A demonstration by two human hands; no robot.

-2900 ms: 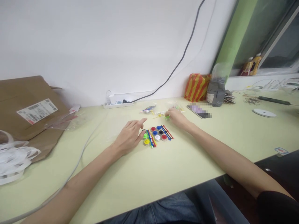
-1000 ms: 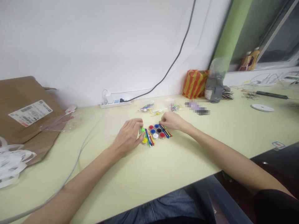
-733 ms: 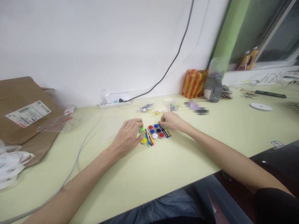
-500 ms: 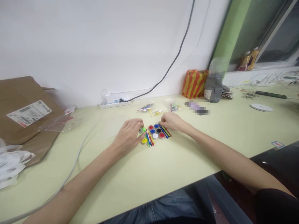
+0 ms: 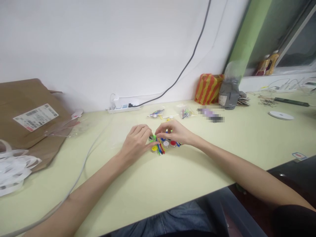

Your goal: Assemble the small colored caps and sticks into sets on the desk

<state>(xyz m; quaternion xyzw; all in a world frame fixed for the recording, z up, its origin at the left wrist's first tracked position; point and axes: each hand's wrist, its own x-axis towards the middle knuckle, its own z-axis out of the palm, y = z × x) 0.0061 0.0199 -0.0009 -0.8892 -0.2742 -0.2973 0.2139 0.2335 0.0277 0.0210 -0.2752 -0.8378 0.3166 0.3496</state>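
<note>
A cluster of small round plastic discs and thin coloured strips lies on the table between my hands. My left hand (image 5: 135, 141) curls round its left side, thumb across the strips (image 5: 160, 146) and fingers near a bright green plastic piece (image 5: 154, 136). What its fingertips grip is hidden. My right hand (image 5: 175, 132) reaches over the cluster from the right, its thumb and forefinger pinched at the green piece. Below them show a yellow disc (image 5: 154, 148), a white disc (image 5: 166, 144) and a red disc (image 5: 173, 144). Other discs are partly covered by the right hand.
Clear bags of coloured parts (image 5: 185, 113) lie behind the hands, near a power strip (image 5: 123, 108). Brown cardboard packaging (image 5: 29, 95) and a white ribbon heap (image 5: 17, 168) are at left. A striped bag (image 5: 208, 89) and a white disc-shaped reel (image 5: 281, 115) stand right. A grey cable (image 5: 84, 164) crosses the table.
My right hand has moved left from the right-hand strips to the green piece by my left fingertips, covering several discs. My left hand stays about in place. The view has shifted slightly.
</note>
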